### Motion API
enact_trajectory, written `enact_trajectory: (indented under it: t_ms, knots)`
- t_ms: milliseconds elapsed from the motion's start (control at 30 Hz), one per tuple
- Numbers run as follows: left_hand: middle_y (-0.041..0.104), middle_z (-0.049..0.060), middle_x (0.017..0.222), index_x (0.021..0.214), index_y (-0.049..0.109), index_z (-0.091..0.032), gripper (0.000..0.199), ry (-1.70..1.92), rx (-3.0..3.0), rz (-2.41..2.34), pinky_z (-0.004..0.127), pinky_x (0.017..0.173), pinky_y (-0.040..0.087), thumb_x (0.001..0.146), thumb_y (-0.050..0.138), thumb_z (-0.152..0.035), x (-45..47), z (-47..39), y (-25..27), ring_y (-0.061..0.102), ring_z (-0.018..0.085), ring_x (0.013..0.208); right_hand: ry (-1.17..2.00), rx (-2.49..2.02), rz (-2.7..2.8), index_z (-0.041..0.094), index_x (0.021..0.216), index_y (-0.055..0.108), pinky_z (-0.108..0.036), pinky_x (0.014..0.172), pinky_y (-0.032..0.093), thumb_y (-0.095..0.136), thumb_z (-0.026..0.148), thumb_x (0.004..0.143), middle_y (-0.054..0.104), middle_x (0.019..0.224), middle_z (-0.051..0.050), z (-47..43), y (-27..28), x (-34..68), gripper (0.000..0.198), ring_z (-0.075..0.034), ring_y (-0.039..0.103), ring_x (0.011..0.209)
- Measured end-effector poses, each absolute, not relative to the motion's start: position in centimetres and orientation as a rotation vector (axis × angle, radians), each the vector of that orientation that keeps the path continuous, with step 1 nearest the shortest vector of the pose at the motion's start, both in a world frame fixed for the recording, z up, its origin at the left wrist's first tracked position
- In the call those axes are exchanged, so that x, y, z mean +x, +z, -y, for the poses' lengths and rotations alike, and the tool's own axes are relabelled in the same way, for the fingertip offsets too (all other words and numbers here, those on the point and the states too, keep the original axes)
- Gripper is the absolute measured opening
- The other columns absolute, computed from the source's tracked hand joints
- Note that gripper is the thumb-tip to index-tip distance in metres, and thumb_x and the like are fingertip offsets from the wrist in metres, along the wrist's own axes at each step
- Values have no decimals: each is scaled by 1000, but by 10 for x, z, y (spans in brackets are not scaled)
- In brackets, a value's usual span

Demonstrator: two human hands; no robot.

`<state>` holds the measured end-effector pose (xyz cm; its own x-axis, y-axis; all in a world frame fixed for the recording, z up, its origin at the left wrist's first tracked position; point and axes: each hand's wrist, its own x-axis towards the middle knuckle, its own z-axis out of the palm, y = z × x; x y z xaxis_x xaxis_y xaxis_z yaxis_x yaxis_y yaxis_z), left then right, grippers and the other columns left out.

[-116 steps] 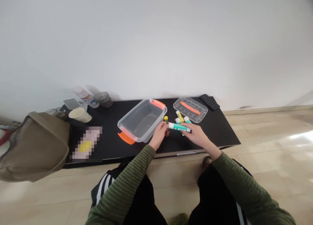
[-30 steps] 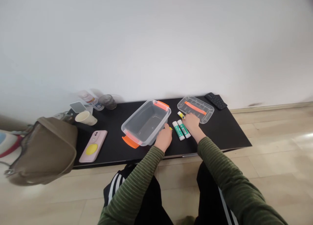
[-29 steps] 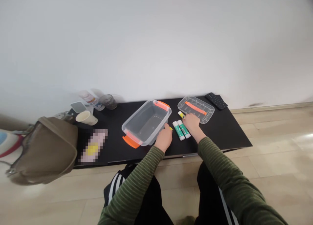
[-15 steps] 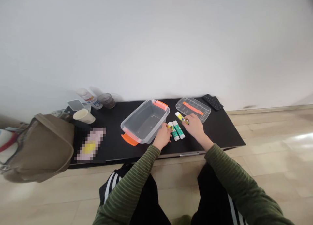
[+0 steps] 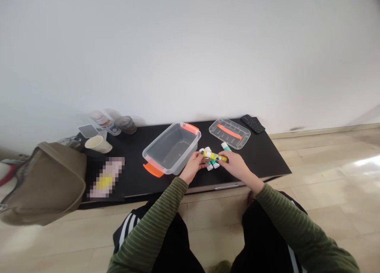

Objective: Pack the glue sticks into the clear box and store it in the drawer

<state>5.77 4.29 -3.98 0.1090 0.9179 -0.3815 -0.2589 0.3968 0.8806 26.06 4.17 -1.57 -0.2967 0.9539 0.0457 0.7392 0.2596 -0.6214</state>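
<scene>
My right hand [image 5: 234, 164] is closed around one end of a yellow glue stick [image 5: 212, 156], lifted just over the black tabletop. The thumb and fingers of my left hand [image 5: 192, 166] close on its other, whitish end. Beneath it lie green glue sticks with white caps [image 5: 210, 167], partly covered by my fingers and the yellow stick. One more green glue stick [image 5: 225, 146] pokes out beyond my right hand. To the left stands a clear plastic box [image 5: 170, 148] with orange latches, open and with nothing visible inside.
The box's clear lid [image 5: 230, 133] with its orange handle lies at the back right, near a black keypad-like object [image 5: 253, 124]. Leftward on the black table [image 5: 135, 182] are a paper cup [image 5: 99, 144], a glass [image 5: 126, 124], a bottle [image 5: 104, 122] and a brown bag [image 5: 49, 182].
My right hand has brought the yellow glue stick left and level, meeting my left hand above the green ones. A green glue stick now shows beside my right hand. The view shifted slightly.
</scene>
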Motion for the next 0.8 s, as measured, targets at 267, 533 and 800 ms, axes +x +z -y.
enact_trajectory:
  t_ms: [267,533,800]
  knots:
    - [70,12,106,103,49,-17,22,1033,806,-1073,37,86,59,94,58,-34,57,-41,-38,73,18,91,638,-1527,2153,24,110,66,-28,83,45,61,25,87,69,108,-4,-42,-15,262,24,-19,64,98]
    - [70,13,110,110,54,-14,37,1006,910,-1019,37,86,59,89,65,-43,56,-39,-37,72,21,95,663,-1459,2142,22,110,67,-30,89,46,63,23,85,70,108,-4,-42,-13,258,26,-20,64,99]
    - [70,11,113,111,58,-16,46,978,1118,-982,38,90,57,84,65,-52,52,-34,-23,69,22,100,1040,-1364,1952,22,103,73,-28,80,49,64,25,81,75,96,-2,-40,-8,264,24,-17,68,84]
